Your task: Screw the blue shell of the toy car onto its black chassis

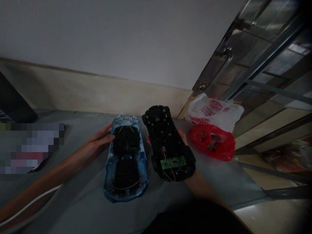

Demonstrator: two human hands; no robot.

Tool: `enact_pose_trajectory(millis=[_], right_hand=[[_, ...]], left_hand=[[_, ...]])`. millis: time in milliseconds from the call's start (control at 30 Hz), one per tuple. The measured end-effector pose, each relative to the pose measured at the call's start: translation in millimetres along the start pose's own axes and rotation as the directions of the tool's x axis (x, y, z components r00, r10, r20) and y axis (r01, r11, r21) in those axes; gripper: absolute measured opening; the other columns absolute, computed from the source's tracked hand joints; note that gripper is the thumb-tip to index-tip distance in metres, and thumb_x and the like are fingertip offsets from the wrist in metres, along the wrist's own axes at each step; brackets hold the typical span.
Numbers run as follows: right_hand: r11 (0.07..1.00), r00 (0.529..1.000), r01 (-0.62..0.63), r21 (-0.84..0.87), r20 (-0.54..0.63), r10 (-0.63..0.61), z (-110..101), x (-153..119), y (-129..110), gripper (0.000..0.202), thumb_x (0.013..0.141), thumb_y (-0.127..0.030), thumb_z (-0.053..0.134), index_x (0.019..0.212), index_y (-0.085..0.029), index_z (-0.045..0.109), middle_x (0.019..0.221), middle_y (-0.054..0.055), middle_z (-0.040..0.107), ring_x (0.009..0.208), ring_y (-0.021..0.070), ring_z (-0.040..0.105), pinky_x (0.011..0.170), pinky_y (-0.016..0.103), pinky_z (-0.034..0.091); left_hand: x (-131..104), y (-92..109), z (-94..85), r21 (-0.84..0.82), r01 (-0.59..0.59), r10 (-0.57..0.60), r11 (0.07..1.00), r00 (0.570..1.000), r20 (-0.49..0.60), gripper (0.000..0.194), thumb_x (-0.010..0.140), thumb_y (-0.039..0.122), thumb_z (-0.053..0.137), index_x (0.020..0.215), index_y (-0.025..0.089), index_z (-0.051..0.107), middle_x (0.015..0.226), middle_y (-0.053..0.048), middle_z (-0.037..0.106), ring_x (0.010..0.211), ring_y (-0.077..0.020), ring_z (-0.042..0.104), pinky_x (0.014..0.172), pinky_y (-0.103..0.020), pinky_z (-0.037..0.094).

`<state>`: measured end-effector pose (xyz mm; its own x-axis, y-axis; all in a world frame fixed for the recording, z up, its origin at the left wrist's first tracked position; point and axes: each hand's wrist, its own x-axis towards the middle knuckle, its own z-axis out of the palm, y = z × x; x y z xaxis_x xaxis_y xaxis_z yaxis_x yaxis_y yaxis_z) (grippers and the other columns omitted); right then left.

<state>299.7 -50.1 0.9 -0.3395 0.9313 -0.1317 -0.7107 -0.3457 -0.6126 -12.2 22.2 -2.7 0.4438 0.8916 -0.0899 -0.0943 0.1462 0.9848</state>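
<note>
1. While the right hand (182, 136) cradled the chassis (168, 136) from underneath, bits of it showed at both long edges and the rest was hidden
2. Just left of the chassis, the shell (110, 169) lay hollow side up on the table (92, 188); the left hand (101, 139) had its fingers stretched out, slightly apart, at the shell's left side, though I could not tell how firmly they pressed
3. A wire (164, 156) looped loosely by the board (173, 162) at the chassis's near end, and could have torn free had the shell's edge caught it
4. With one hand under it, the chassis could have tipped onto the shell had that grip loosened
5. Near the right hand lay the red bag (219, 146), which a wide swing of the chassis might have knocked
</note>
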Motion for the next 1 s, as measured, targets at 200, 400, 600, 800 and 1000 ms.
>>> enact_pose_trajectory(millis=[200,400,600,800,1000], right_hand=[[1.000,0.999,-0.011,0.022,-0.046,0.012,3.5,-0.5,-0.3,0.077,0.098,-0.072,0.029,0.132,-0.016,0.069,0.125,0.015,0.077,0.115,0.0232,0.074,0.102,0.037,0.055],[1.000,0.996,-0.019,0.016,-0.092,0.020,10.1,-3.1,-2.0,0.084,0.100,-0.072,0.018,0.132,-0.013,0.069,0.124,0.017,0.077,0.112,0.0235,0.075,0.098,0.036,0.057],[0.999,0.996,-0.028,0.017,-0.087,0.029,8.2,-3.4,-1.2,0.083,0.098,-0.073,0.022,0.131,-0.014,0.069,0.124,0.016,0.077,0.112,0.0230,0.075,0.096,0.035,0.057],[1.000,0.997,-0.002,0.004,-0.075,0.002,5.9,-2.4,-1.2,0.080,0.099,-0.071,0.026,0.134,-0.013,0.067,0.129,0.017,0.075,0.117,0.0246,0.073,0.103,0.038,0.055],[1.000,1.000,0.021,-0.024,-0.021,-0.021,-0.9,1.3,0.6,0.075,0.093,-0.072,0.042,0.133,-0.014,0.069,0.128,0.017,0.075,0.117,0.0252,0.072,0.101,0.038,0.055]], left_hand=[[-1.4,2.7,2.2,0.010,0.017,-0.017,1.000,1.000,-0.007,0.067,0.091,0.039,0.074,0.155,0.035,0.052,0.165,-0.001,0.045,0.153,-0.0352,0.040,0.124,-0.044,0.039],[-2.1,6.1,5.6,0.005,0.012,-0.012,1.000,1.000,-0.022,0.067,0.091,0.038,0.072,0.155,0.034,0.052,0.160,-0.003,0.053,0.150,-0.0357,0.045,0.124,-0.046,0.040],[-1.8,6.0,6.5,0.019,-0.008,0.008,1.000,1.000,-0.011,0.065,0.090,0.038,0.073,0.153,0.032,0.055,0.161,-0.003,0.053,0.151,-0.0362,0.044,0.122,-0.046,0.042],[-1.4,3.8,4.9,-0.020,0.016,-0.016,1.000,1.000,-0.019,0.064,0.090,0.038,0.074,0.151,0.034,0.056,0.161,-0.001,0.053,0.151,-0.0363,0.044,0.124,-0.046,0.039],[-2.2,5.2,5.6,-0.001,0.007,-0.007,1.000,1.000,-0.029,0.066,0.090,0.038,0.074,0.153,0.033,0.055,0.162,-0.003,0.052,0.151,-0.0369,0.043,0.122,-0.045,0.042]])
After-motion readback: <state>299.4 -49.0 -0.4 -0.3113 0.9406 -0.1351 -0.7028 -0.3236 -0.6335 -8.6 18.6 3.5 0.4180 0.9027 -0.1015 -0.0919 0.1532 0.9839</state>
